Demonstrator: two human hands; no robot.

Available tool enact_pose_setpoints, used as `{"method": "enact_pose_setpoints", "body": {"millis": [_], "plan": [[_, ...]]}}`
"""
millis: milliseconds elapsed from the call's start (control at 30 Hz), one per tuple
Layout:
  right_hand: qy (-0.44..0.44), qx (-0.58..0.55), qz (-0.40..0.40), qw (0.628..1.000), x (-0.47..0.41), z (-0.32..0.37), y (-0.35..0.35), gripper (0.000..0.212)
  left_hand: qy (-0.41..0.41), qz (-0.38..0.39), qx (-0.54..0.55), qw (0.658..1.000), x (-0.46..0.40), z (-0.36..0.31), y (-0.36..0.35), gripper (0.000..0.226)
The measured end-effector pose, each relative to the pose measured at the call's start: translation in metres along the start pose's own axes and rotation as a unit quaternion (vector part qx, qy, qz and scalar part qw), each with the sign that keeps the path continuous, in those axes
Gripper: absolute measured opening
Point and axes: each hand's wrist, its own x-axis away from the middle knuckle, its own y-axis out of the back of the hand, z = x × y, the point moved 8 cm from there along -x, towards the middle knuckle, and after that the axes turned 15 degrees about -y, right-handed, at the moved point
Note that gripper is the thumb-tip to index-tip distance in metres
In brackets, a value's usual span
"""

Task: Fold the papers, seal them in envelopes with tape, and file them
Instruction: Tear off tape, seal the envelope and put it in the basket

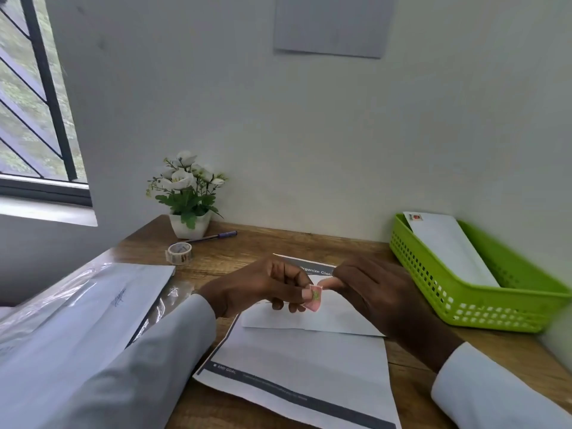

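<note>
A small pink stamp (315, 298) is pinched between my left hand (263, 289) and my right hand (374, 289), just above a white envelope (334, 320). The envelope lies on a printed paper sheet (303, 370) on the wooden desk (235, 255). A roll of clear tape (179, 252) stands at the back left. On the right, a green basket (483, 308) holds another white envelope (448, 246) with a stamp at its corner.
A plastic-wrapped pack of envelopes (93, 301) lies at the left under my left sleeve. A white pot of flowers (188, 199) and a purple pen (216, 236) sit at the back by the wall. A window is at the far left.
</note>
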Motion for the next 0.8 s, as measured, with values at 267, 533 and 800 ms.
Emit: {"method": "enact_pose_setpoints", "body": {"millis": [267, 533, 800], "plan": [[-0.154, -0.017, 0.017, 0.988, -0.011, -0.035, -0.002, 0.021, 0.018, -0.117, -0.045, 0.992, 0.001, 0.011, 0.025, 0.007], [-0.471, -0.352, 0.121, 0.8, -0.001, -0.052, -0.029, 0.009, 0.01, -0.185, -0.089, 0.979, -0.001, 0.01, 0.032, 0.009], [-0.55, -0.464, 0.146, 0.678, 0.016, -0.05, -0.043, 0.009, 0.004, -0.204, -0.101, 0.974, -0.003, 0.008, 0.03, 0.011]]}}
